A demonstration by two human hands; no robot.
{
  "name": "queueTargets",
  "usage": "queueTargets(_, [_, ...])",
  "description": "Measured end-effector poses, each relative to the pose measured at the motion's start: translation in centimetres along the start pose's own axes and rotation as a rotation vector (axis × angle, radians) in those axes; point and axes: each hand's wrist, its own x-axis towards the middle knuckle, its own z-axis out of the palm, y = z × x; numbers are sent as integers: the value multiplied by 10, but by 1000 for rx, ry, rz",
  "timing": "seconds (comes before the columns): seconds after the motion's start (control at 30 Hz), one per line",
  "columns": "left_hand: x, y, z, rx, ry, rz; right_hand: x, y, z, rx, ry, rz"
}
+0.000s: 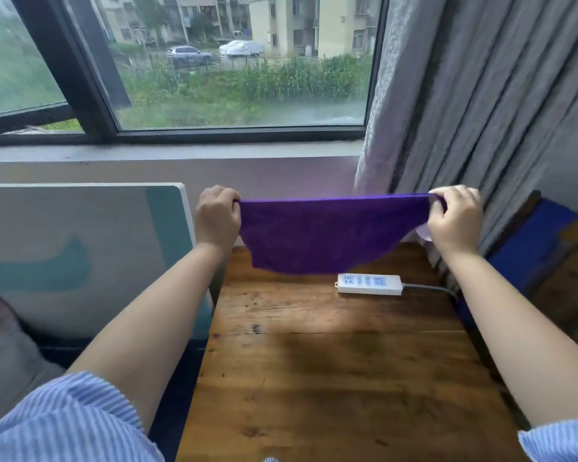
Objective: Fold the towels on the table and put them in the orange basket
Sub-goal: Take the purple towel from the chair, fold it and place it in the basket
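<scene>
Towel (327, 235): I see it purple, stretched in the air above the tabletop's (331, 378) far edge, lower edge sagging.
Left hand (218, 213): pinches the towel's left top corner.
Right hand (454, 216): pinches the right top corner (fingers curled over the hem).
Power strip (369, 284): on the tabletop, just below the towel.
</scene>
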Motion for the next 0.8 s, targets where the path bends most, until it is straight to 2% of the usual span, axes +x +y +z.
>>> queueTargets(0.03, [3, 3, 0, -15, 33, -7, 2, 0, -1, 11, 26, 11])
queueTargets(0.07, [5, 5, 1, -9, 14, -26, 4, 0, 0, 17, -19, 31])
queueTargets(0.2, [0, -6, 12, 160, -241, -135, 2, 10, 9, -38, -351, 65])
queueTargets(0.3, [-9, -13, 17, 242, -330, -227, -5, 15, 14, -56, -454, 50])
queueTargets(0.47, [-13, -21, 25, 362, -451, -278, -10, 11, 35, -61, -699, 155])
queueTargets(0.53, [-8, -25, 26, 356, -431, -296, -7, 6, 44, -15, -646, 161])
queueTargets(0.63, [5, -30, 21, 265, -296, -318, 2, -5, 57, 45, -486, 117])
queueTargets(0.73, [15, -39, 11, 170, -155, -295, 5, -15, 62, 112, -353, 25])
queueTargets(0.8, [12, -49, 4, 145, -103, -277, 0, -20, 63, 147, -328, -50])
